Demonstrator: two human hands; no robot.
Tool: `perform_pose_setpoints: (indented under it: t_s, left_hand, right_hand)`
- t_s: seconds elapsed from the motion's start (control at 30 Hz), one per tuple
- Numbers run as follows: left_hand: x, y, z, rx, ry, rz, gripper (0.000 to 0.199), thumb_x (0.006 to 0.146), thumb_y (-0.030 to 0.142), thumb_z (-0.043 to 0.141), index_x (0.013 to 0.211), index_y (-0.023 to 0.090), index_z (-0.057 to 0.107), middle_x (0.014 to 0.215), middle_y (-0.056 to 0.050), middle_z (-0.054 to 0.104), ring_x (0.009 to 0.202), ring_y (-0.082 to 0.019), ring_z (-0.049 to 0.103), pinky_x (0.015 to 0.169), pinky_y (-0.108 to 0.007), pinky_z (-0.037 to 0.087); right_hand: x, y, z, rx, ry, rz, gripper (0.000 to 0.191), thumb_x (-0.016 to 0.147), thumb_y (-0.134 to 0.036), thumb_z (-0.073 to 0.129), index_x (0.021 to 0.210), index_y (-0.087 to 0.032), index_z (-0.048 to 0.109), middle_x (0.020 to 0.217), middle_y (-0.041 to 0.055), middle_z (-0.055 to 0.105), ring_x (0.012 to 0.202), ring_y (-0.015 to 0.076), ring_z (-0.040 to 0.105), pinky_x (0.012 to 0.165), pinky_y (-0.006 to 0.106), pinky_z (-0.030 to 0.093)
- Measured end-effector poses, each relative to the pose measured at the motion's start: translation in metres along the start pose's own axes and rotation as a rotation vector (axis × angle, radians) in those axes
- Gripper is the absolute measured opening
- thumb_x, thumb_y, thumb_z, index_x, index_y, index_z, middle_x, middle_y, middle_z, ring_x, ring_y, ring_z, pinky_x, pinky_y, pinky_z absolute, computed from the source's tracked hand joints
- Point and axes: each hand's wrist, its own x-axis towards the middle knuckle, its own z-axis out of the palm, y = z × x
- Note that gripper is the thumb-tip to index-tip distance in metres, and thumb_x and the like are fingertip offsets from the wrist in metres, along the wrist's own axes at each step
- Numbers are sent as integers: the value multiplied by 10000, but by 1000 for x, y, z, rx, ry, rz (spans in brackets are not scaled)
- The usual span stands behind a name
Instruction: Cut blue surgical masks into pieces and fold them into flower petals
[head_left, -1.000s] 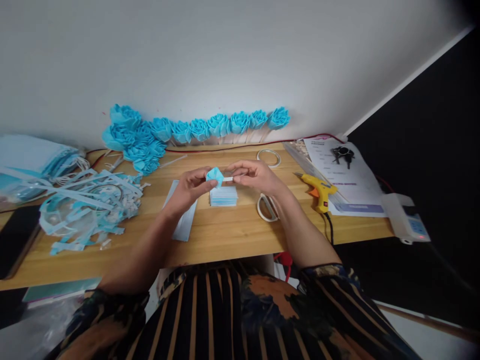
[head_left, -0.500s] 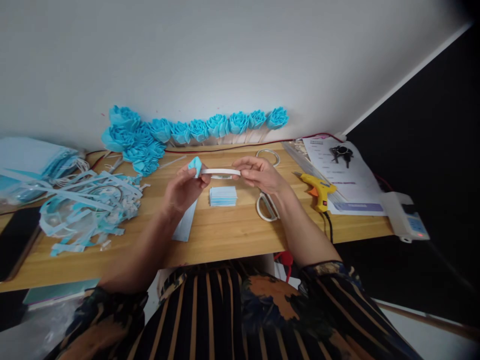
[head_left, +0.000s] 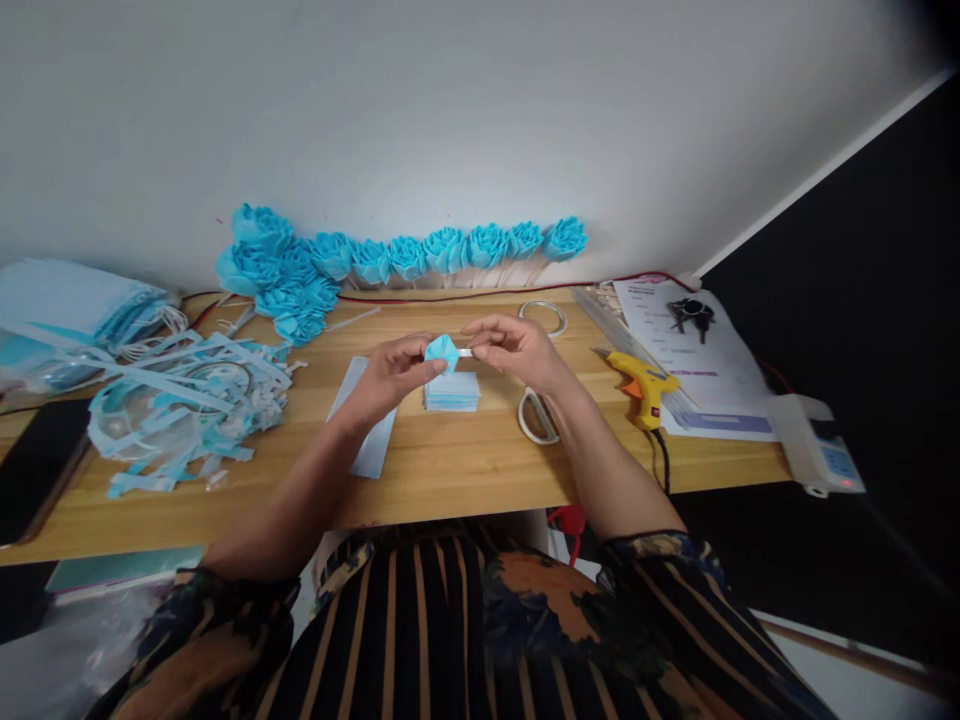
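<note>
My left hand [head_left: 397, 375] pinches a small folded blue piece [head_left: 442, 353] between thumb and fingers. Just to its right, my right hand [head_left: 514, 350] has its fingertips closed on a short white strip [head_left: 465, 352] that meets the blue piece. Beneath them a stack of light blue cut sheets [head_left: 451, 392] lies on the wooden table [head_left: 457, 470]. A longer pale blue sheet [head_left: 375, 440] is partly under my left hand and wrist. Scissors [head_left: 537, 416] lie beside my right wrist, partly covered by it.
Blue fabric flowers [head_left: 446, 250] line the wall. Cut scraps [head_left: 202, 400], a pile of masks [head_left: 82, 310] and a phone [head_left: 45, 465] are at the left. A tape roll [head_left: 543, 318] sits behind my right hand; a yellow glue gun [head_left: 641, 385], papers [head_left: 682, 350] and keys [head_left: 692, 316] are at the right.
My left hand has moved right with the blue piece, close to my right hand. Far less of the white strip shows between them. The view has shifted slightly.
</note>
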Motion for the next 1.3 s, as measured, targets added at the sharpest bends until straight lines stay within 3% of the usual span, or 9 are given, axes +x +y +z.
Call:
perform_pose_setpoints:
  t_s: [0.3,0.53,0.6,0.7,0.83,0.93,1.03,1.3]
  left_hand:
    - [4,-4,-2,-391,127,-81,272,679,400,804,664,161,676,654,-18,562,649,-135,516,663,-291,422]
    - [6,-5,-4,-540,107,-76,320,676,448,801,638,186,623,659,-23,545,638,-142,510,619,-297,420]
    - [7,-5,-7,-512,103,-90,324,685,469,796,646,192,634,656,-24,552,648,-153,517,631,-303,429]
    - [7,-2,-10,-251,103,-91,258,712,423,803,713,188,696,726,-33,602,710,-162,544,687,-301,442]
    - [6,4,-5,133,20,40,190,729,304,807,646,188,682,840,-53,665,808,-180,576,758,-302,434]
    - [4,6,2,232,-27,108,216,748,277,788,610,187,649,865,-63,686,838,-193,595,798,-317,429]
    - [2,2,3,154,-19,61,217,778,307,763,636,187,652,782,-39,646,760,-169,558,741,-304,419]
    - [3,-5,-5,-217,138,-60,239,718,386,787,644,181,689,667,-19,618,658,-137,520,665,-280,417]
  right_hand:
    - [1,-2,-6,99,-36,81,405,755,-413,792,1072,-174,711,835,31,752,479,35,413,410,180,269]
    - [2,2,-7,230,-36,101,430,691,-424,846,1023,-177,730,799,33,741,571,74,558,420,172,310]
    - [2,4,-8,237,-29,104,447,680,-432,852,1027,-180,727,787,23,734,535,61,517,430,180,326]
    - [3,7,-10,207,11,80,435,691,-416,843,1036,-184,716,814,15,728,543,59,501,449,187,345]
    - [4,8,-7,48,31,49,364,755,-369,783,1060,-185,708,828,11,723,578,70,515,503,198,382]
    - [3,6,0,-71,23,15,319,773,-327,753,1058,-187,713,856,20,731,700,107,608,625,224,456]
    - [2,5,3,-85,4,-1,308,772,-321,754,1048,-189,715,847,19,730,755,124,640,681,242,482]
    - [0,0,-5,56,-3,69,391,764,-401,786,1083,-188,710,891,19,724,543,48,458,459,191,341]
